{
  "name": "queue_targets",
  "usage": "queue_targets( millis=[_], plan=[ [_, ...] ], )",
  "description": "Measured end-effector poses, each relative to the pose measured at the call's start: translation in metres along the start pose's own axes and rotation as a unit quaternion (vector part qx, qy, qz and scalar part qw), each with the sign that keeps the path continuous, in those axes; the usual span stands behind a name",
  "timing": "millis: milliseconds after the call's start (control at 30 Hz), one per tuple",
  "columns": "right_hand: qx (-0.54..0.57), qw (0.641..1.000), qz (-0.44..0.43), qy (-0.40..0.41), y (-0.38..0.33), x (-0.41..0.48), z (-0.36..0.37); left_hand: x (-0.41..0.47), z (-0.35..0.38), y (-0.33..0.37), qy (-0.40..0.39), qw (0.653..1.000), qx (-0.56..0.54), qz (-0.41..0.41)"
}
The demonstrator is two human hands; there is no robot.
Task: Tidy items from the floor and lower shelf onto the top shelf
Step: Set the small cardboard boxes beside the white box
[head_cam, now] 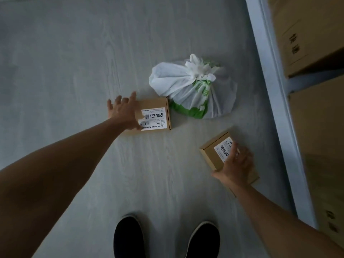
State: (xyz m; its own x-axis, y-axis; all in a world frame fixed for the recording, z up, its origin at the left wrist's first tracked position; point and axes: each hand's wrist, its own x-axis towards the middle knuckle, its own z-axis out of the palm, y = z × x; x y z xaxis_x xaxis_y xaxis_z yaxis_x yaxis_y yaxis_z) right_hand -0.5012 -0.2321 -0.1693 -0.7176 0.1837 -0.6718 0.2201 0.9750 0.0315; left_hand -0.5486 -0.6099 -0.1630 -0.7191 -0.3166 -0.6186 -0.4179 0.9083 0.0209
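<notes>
Cardboard box [214, 155] within right hand [236, 164] grip.

Floor [65, 71] open left; shelf post [275, 108] blocks right, bag [193, 90] ahead.

Left hand [124, 113] spread over one labelled box [156, 114] on the floor [74, 71], right hand [235, 165] gripping a second box [216, 153]; knotted white-and-green bag [188, 90] just beyond, shelf post [270, 90] at right.

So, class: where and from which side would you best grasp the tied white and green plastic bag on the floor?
Probably the knotted white neck of the tied white and green plastic bag, approached from above. The neck stands gathered and raised over a soft, bulging body, so a grip closes around it easily.
</notes>
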Motion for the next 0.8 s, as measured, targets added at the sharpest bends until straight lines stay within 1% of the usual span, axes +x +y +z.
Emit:
queue_targets(
  millis=[100, 167, 233, 333, 433, 533, 600, 633, 700, 800],
  plan=[
    [0.027, 0.999, -0.001, 0.032, -0.002, -0.008, -0.004, -0.007, -0.003, -0.003, 0.034, 0.999, 0.032, -0.007],
    [0.050, 0.999, 0.005, 0.019, -0.007, -0.020, -0.012, -0.020, -0.004, -0.007, 0.036, 0.999, 0.010, -0.028],
    [0.076, 0.997, 0.011, 0.000, -0.014, -0.037, -0.024, -0.042, -0.011, -0.009, 0.020, 0.995, -0.075, -0.055],
    [0.123, 0.992, 0.013, -0.030, -0.024, -0.069, -0.052, -0.087, -0.032, -0.009, -0.002, 0.971, -0.224, -0.084],
    [0.185, 0.980, 0.015, -0.064, -0.036, -0.120, -0.101, -0.147, -0.065, -0.006, -0.010, 0.926, -0.366, -0.088],
    [0.276, 0.958, 0.015, -0.079, -0.048, -0.196, -0.167, -0.219, -0.115, 0.003, -0.067, 0.850, -0.510, -0.113],
    [0.330, 0.942, 0.006, -0.060, -0.054, -0.256, -0.220, -0.274, -0.162, 0.014, -0.116, 0.796, -0.584, -0.108],
    [0.349, 0.936, 0.001, -0.051, -0.056, -0.286, -0.247, -0.302, -0.187, 0.021, -0.133, 0.778, -0.606, -0.097],
    [0.364, 0.931, -0.017, -0.022, -0.061, -0.342, -0.299, -0.356, -0.234, 0.033, -0.148, 0.758, -0.632, -0.066],
    [0.356, 0.933, -0.039, 0.028, -0.067, -0.419, -0.367, -0.426, -0.297, 0.053, -0.176, 0.726, -0.664, -0.018]
  ],
)
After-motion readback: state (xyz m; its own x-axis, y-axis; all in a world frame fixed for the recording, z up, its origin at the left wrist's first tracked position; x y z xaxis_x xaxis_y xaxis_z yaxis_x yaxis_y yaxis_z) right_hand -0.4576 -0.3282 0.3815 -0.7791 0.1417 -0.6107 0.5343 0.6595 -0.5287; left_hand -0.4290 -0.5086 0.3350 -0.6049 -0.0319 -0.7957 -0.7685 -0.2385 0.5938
